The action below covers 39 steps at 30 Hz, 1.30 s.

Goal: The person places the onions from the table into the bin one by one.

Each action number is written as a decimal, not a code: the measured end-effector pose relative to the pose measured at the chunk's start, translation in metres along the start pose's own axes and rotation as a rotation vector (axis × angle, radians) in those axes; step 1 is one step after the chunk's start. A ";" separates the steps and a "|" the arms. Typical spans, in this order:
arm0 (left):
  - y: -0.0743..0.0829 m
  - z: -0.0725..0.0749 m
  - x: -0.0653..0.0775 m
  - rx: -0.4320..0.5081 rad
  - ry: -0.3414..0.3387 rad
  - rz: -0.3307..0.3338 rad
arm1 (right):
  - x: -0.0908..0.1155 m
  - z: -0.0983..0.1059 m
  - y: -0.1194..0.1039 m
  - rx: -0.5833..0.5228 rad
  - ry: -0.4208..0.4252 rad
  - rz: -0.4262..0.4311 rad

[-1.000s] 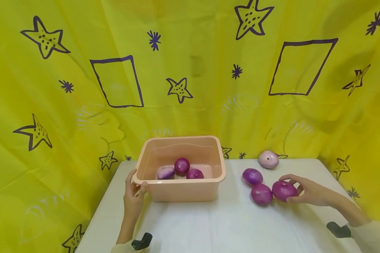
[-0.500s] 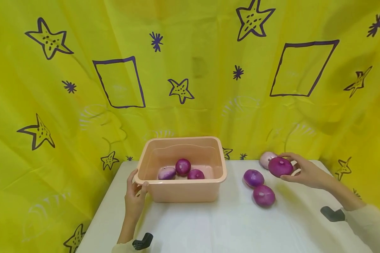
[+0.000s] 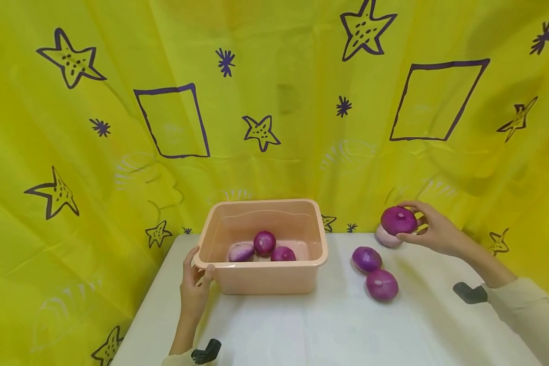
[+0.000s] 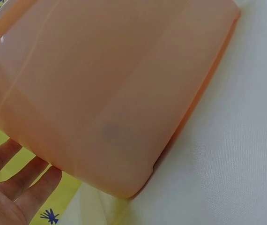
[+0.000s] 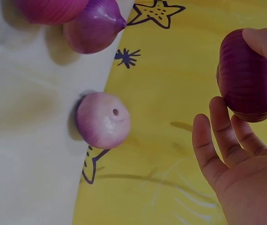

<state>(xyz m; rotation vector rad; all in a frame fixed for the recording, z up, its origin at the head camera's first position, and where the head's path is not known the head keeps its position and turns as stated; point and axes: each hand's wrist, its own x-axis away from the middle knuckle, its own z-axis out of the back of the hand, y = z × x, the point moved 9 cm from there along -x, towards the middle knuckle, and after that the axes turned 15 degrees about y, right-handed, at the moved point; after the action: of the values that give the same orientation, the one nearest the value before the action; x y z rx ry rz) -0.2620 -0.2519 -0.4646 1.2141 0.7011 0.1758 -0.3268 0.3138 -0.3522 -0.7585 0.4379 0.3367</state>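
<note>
My right hand [image 3: 439, 235] holds a dark purple onion [image 3: 399, 220] between thumb and fingers, up off the table. In the head view it overlaps a pale pink onion [image 3: 388, 237] at the table's back edge; the right wrist view shows that pale onion [image 5: 103, 120] apart from the held one [image 5: 248, 76]. At the front left corner of a peach plastic basin [image 3: 270, 278], my left hand [image 3: 195, 291] grips the rim with the thumb in front. The left wrist view has its fingers [image 4: 39, 192] against the basin's side [image 4: 100, 93]. Inside the basin lie three onions [image 3: 264, 243].
Two more purple onions, one behind [image 3: 366, 259] and one in front [image 3: 382, 285], lie touching on the white tablecloth [image 3: 338, 325] right of the basin. A yellow curtain [image 3: 297, 173] printed with stars hangs behind the table and along both sides.
My right hand has lifted the purple onion from beside the other two and carried it up and toward the back, over the pale onion. The left hand has stayed on the basin.
</note>
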 end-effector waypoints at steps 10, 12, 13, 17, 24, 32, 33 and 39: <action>0.001 0.000 -0.001 0.007 0.003 -0.001 | -0.017 -0.016 -0.016 -0.030 -0.032 0.016; 0.001 0.000 0.000 0.015 -0.003 -0.002 | -0.023 -0.022 -0.021 -0.042 -0.047 0.027; 0.001 0.000 0.000 0.018 -0.005 -0.001 | -0.026 -0.025 -0.024 -0.048 -0.056 0.031; 0.000 -0.001 0.000 0.027 -0.015 0.004 | -0.041 -0.040 -0.038 -0.060 -0.084 0.059; 0.001 0.000 0.001 0.016 -0.015 0.004 | -0.066 -0.072 -0.062 -0.074 -0.131 0.064; 0.001 0.000 0.000 0.033 -0.004 -0.005 | -0.093 -0.108 -0.096 -0.128 -0.177 0.110; 0.001 0.000 0.000 0.031 0.000 -0.008 | -0.096 -0.113 -0.101 -0.131 -0.184 0.116; 0.001 0.001 0.000 0.022 0.015 -0.006 | -0.109 -0.142 -0.132 -0.163 -0.214 0.150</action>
<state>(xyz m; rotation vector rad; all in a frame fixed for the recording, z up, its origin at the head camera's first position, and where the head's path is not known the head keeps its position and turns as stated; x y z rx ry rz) -0.2611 -0.2523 -0.4635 1.2329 0.7214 0.1720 -0.3986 0.1064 -0.3123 -0.8396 0.2679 0.5939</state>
